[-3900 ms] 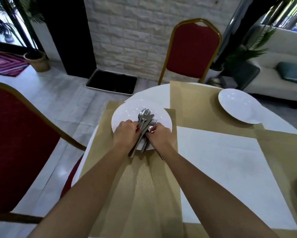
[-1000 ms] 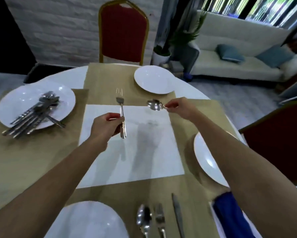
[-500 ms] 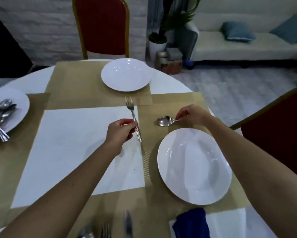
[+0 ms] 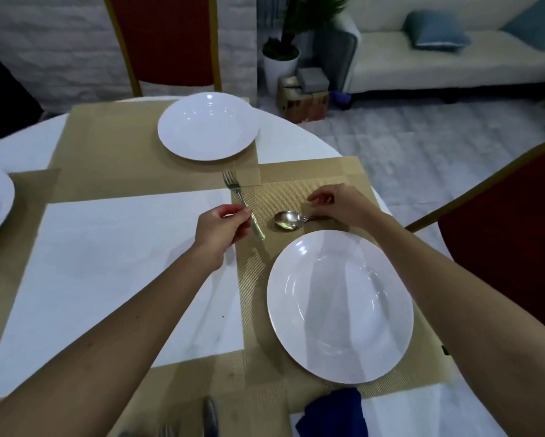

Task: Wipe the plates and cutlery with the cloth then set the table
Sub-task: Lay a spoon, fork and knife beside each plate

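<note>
A round white table carries tan mats. One white plate sits near right, another plate far centre. A blue cloth lies at the near edge. The left hand pinches a fork. The right hand curls loosely over the handle of a spoon lying just beyond the near plate; I cannot tell if it grips

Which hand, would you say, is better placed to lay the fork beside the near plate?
Left: the left hand pinches the fork over the placemat, beside the plate; the right hand is at the spoon.
</note>
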Available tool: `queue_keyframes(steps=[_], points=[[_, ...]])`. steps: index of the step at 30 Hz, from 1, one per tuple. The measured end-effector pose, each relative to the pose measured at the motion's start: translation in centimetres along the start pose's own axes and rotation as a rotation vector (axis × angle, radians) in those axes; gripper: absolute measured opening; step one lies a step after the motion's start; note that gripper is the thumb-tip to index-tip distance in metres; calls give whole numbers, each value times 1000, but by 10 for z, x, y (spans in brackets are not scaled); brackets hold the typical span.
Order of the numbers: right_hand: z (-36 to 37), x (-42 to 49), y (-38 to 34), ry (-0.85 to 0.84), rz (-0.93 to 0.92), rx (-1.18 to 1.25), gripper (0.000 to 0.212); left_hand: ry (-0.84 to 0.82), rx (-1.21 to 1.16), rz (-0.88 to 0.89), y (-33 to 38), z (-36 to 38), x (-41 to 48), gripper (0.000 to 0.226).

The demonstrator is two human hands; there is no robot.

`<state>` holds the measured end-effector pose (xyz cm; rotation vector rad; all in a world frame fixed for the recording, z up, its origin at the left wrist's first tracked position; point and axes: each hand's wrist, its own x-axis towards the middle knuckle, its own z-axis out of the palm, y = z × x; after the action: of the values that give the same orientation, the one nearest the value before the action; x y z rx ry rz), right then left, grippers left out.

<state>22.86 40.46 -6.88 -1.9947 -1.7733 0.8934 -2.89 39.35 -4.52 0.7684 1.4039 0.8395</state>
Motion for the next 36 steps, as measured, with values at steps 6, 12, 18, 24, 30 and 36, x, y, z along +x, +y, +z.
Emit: queue_keyframes(steps=[6, 12, 18, 24, 30, 36], points=[[-10, -8, -59, -170, 60, 386, 28, -87, -216, -41, 19, 36, 0, 8], [-25, -13, -62, -345, 44, 544, 5, -89, -201, -21, 20, 64, 1, 11], [-39, 6, -30, -66, 84, 465, 22, 111, 637, 441, -11, 44, -2, 26], [-29, 16, 21, 64, 111, 268, 18, 7, 1347, 657, -75, 1, 5, 81], [-14, 21, 43, 72, 55, 98, 21, 47, 1451, 649, -91, 0, 5, 81], [-6, 30, 60, 144, 74, 1, 16, 61, 1454, 655, -92, 0, 6, 81]])
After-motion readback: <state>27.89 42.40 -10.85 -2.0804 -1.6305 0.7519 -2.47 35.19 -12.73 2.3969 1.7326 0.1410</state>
